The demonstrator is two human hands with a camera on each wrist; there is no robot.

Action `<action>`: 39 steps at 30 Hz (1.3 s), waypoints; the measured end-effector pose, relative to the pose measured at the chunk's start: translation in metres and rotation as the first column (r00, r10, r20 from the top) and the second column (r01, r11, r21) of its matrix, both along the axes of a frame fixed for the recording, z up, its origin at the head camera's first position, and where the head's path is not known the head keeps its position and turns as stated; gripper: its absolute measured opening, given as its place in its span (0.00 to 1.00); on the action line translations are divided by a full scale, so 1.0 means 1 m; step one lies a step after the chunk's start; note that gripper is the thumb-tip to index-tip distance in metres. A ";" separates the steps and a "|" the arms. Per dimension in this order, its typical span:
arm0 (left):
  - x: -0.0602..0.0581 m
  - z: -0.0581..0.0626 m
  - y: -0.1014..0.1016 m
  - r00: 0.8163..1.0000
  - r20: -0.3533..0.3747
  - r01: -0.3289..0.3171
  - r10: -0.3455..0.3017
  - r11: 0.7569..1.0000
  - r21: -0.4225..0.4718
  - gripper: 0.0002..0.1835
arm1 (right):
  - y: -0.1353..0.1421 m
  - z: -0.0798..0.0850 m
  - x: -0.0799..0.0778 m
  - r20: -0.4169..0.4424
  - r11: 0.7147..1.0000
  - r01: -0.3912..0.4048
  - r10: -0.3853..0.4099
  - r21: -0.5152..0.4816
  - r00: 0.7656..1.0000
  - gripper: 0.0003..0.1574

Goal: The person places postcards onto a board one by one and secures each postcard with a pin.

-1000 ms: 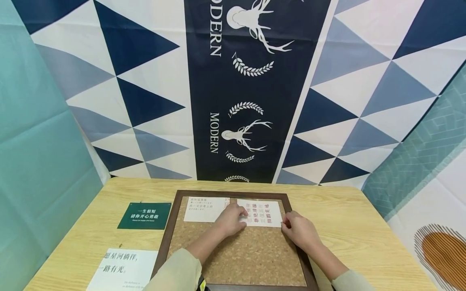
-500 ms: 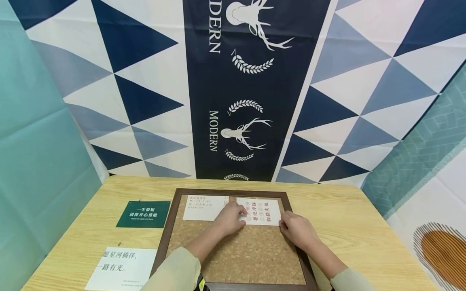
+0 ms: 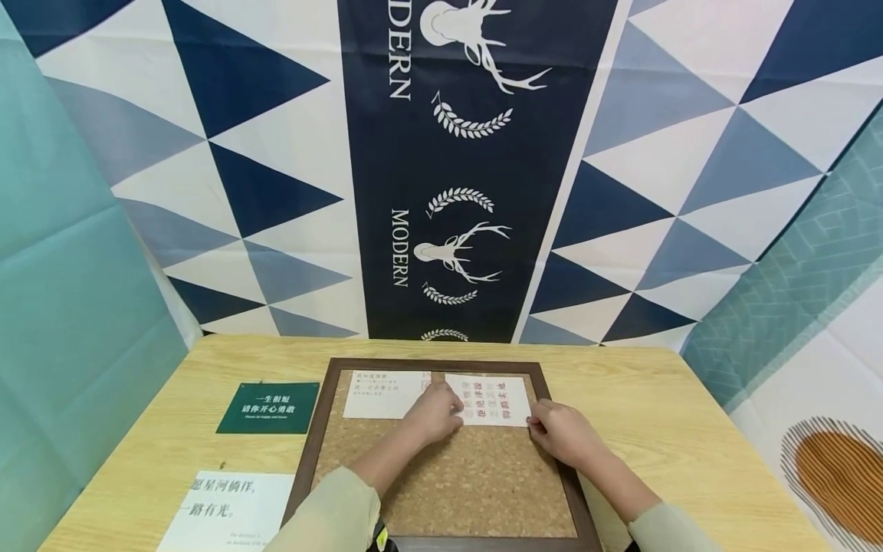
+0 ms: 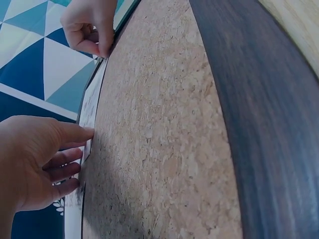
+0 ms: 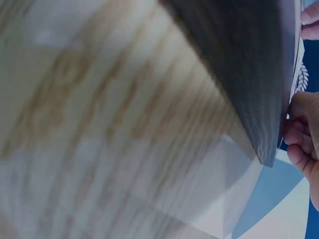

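Note:
A white card with red and pale characters (image 3: pixel 493 400) lies at the upper right of a framed corkboard (image 3: pixel 483 491). My right hand (image 3: pixel 562 431) pinches this card's lower right corner between thumb and curled fingers. In the left wrist view, the right hand (image 4: pixel 90 30) shows the same pinch at the card's end. My left hand (image 3: pixel 433 414) rests at the card's left edge, its fingers relaxed and its fingertips touching the surface. A second white card (image 3: pixel 382 395) lies at the board's upper left, its right end partly covered by the left hand.
Left of the board, a green card (image 3: pixel 269 408) and a larger white card with dark characters (image 3: pixel 228 510) lie on the wooden table (image 3: pixel 655 445). A dark brown frame (image 3: pixel 579 498) borders the cork. Patterned cloth (image 3: pixel 448 169) hangs behind the table.
The view has shifted slightly. Both hands keep nearly the same places, and the left fingertips cover a little less of the red-lettered card than before.

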State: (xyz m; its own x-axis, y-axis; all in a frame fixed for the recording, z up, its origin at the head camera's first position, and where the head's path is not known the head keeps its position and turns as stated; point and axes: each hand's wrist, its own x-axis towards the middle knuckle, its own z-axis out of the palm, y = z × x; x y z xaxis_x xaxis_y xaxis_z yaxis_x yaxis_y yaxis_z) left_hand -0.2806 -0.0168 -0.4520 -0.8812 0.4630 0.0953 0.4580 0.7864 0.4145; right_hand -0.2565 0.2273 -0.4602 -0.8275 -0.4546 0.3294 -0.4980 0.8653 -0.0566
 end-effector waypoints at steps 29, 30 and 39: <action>0.002 -0.001 0.001 0.999 0.040 -0.018 0.017 1.000 0.026 0.11 | 0.005 0.001 -0.006 0.248 0.959 0.145 -0.083 -0.244 0.965 0.03; 0.002 -0.001 0.001 0.999 0.041 -0.019 0.018 1.000 0.024 0.11 | 0.005 0.001 -0.006 0.242 0.961 0.138 -0.078 -0.241 0.967 0.03; 0.003 0.001 -0.001 0.999 0.036 -0.020 0.019 1.000 0.023 0.11 | 0.007 0.000 -0.008 0.218 0.967 0.109 -0.058 -0.231 0.974 0.03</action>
